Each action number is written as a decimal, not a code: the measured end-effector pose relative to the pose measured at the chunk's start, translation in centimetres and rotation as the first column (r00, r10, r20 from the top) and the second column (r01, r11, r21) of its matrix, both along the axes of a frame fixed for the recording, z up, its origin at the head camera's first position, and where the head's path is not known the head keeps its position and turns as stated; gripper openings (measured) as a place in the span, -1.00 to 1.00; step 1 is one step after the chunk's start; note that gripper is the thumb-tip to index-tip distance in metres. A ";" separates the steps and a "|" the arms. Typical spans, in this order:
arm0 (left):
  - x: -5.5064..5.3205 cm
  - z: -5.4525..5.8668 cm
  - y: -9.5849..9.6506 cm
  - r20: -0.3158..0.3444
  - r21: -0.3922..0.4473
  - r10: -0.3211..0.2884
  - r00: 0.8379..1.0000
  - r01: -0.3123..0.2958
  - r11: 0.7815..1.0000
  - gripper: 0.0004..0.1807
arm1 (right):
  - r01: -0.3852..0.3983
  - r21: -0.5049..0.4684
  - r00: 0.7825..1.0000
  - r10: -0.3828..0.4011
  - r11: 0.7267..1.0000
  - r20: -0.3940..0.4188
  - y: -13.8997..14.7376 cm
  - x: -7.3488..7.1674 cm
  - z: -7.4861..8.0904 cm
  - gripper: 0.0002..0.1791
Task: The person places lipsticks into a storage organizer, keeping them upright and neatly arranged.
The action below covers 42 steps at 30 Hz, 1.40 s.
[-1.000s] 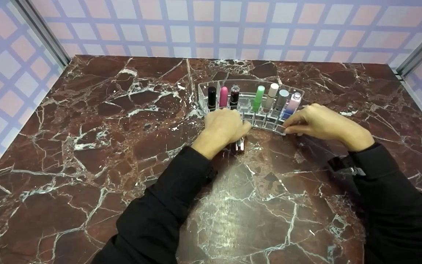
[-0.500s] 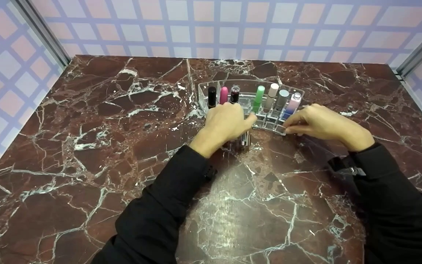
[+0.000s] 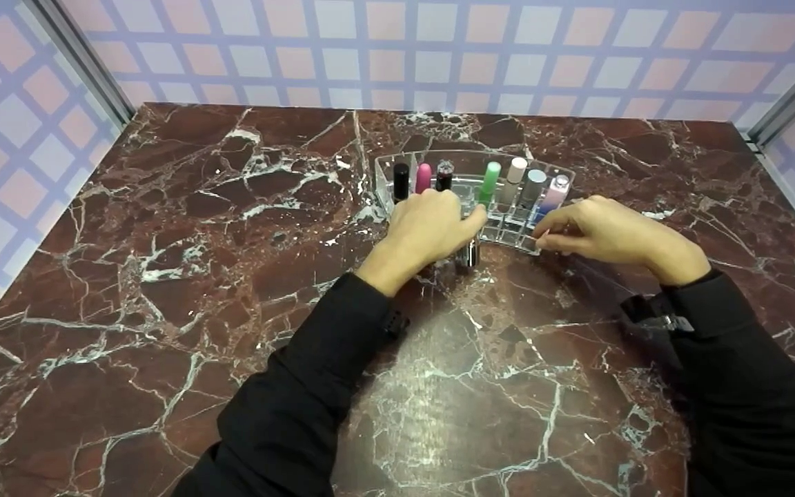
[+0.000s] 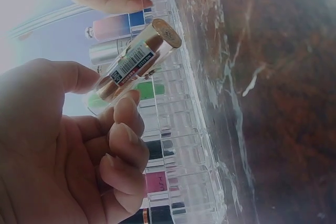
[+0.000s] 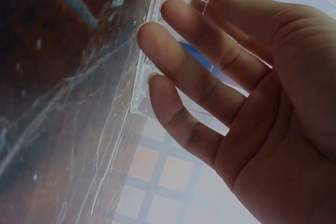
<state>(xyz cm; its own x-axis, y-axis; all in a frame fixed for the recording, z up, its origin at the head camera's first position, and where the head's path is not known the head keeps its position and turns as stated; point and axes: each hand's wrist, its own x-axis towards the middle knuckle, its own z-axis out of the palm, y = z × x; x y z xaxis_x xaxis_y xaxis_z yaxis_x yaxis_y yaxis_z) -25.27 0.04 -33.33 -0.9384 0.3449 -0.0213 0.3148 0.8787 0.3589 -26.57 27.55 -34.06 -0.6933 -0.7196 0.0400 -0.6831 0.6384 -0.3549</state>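
Observation:
My left hand (image 3: 425,224) pinches a lipstick tube (image 4: 139,59) between thumb and fingers. The tube is shiny gold with a barcode label, and its gold end tilts away from the palm. It hovers in front of a curved clear lipstick organizer (image 3: 508,240), overlapping the front tiers in the left wrist view. At the organizer's front right corner, my right hand (image 3: 604,228) grips the edge with thumb and fingertips; its other fingers are loosely bent in the right wrist view. My left hand hides part of the organizer's left front in the head view.
In the organizer's back row stand a black tube (image 3: 401,181), a pink tube (image 3: 424,177), a dark tube with a clear top (image 3: 444,177), a green tube (image 3: 489,181), a white-capped tube (image 3: 515,172), a grey-capped tube (image 3: 533,185) and a pink-blue tube (image 3: 555,195). Beneath is a marbled tabletop (image 3: 232,345).
My left hand has shifted slightly to the right, carrying the lipstick tube with it toward the organizer's front slots. My right hand stays at the corner.

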 end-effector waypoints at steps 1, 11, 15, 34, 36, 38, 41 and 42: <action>0.0 0.0 0.0 -0.006 0.007 -0.002 1.000 0.002 1.000 -0.41 | 0.010 -0.005 1.000 -0.010 1.000 0.006 0.0 0.0 0.0 -0.78; -0.1 0.1 0.0 -0.026 0.164 -0.126 0.992 0.129 0.978 -0.50 | 0.016 -0.043 0.999 -0.014 0.999 0.050 -1.7 1.6 1.2 -0.56; -0.1 0.2 0.0 0.001 0.219 -0.203 0.979 0.198 0.955 -0.54 | -0.013 -0.014 0.999 0.013 1.000 0.030 -2.2 1.9 1.2 -0.50; -0.1 0.2 -0.1 -0.007 0.348 -0.309 0.951 0.292 0.891 -0.54 | -0.041 -0.010 0.996 0.042 0.999 0.076 -2.6 1.9 0.6 -0.61; -0.2 0.2 -0.1 -0.005 0.353 -0.311 0.950 0.293 0.889 -0.54 | -0.047 -0.020 0.995 0.049 0.999 0.085 -2.6 1.8 0.6 -0.67; -0.2 0.2 -0.1 -0.001 0.357 -0.313 0.950 0.293 0.887 -0.53 | -0.052 -0.029 0.995 0.055 0.998 0.085 -2.6 1.8 0.6 -0.73; -0.2 0.2 -0.1 0.001 0.363 -0.311 0.950 0.290 0.886 -0.52 | -0.060 -0.041 0.995 0.063 0.997 0.073 -2.6 1.8 0.5 -0.79; -0.2 0.1 0.0 0.000 0.369 -0.310 0.951 0.288 0.884 -0.52 | -0.063 -0.046 0.995 0.066 0.997 0.070 -2.7 1.8 0.4 -0.80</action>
<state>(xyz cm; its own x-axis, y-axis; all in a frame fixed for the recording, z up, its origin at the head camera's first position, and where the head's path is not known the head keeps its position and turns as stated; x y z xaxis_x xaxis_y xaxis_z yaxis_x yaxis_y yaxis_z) -25.44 0.00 -33.18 -0.7907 0.6028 0.1073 0.5110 0.5532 0.6579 -24.76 24.89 -33.61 -0.6479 -0.7613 0.0244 -0.6942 0.5770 -0.4303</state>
